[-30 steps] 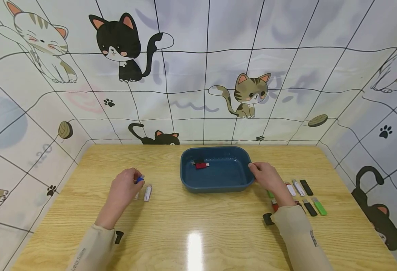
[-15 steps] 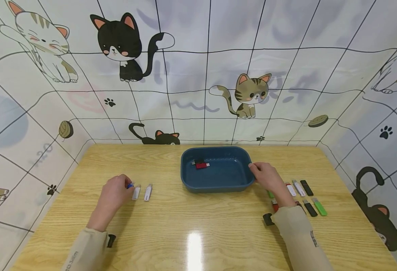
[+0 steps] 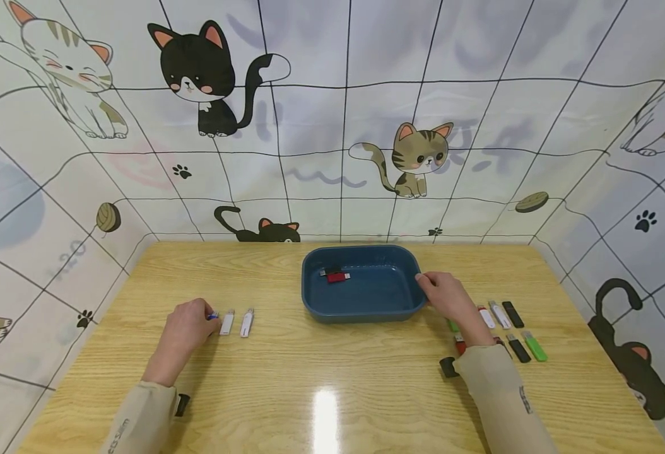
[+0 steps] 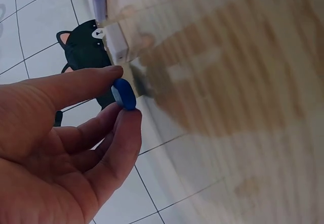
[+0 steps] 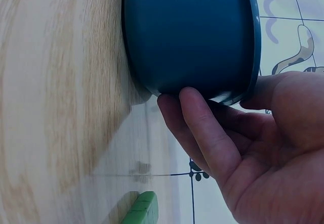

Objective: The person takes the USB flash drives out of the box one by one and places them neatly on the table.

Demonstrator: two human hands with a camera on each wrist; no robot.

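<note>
Between thumb and fingertips, my left hand (image 3: 182,333) pinches a small blue USB stick (image 4: 124,93), held low at the table's left side. In the head view most of that stick is hidden by the hand. Just right of it lie a white USB stick (image 3: 227,322) and another white-and-grey USB stick (image 3: 247,323). My right hand (image 3: 450,297) holds the right end of a dark blue plastic tray (image 3: 361,318), thumb at the rim and fingers against the outer wall. A red USB stick (image 3: 337,277) and a black USB stick (image 3: 332,270) lie inside the tray, at its left.
Several more USB sticks lie right of the tray, among them a black one (image 3: 513,314) and a green one (image 3: 535,346). My right wrist partly covers some of them. A cat-patterned wall covering (image 3: 321,214) surrounds the wooden table (image 3: 276,391) at back and sides.
My left hand has moved left and toward me with the blue USB stick, uncovering the white stick beside it. The right hand and the tray stay in place.
</note>
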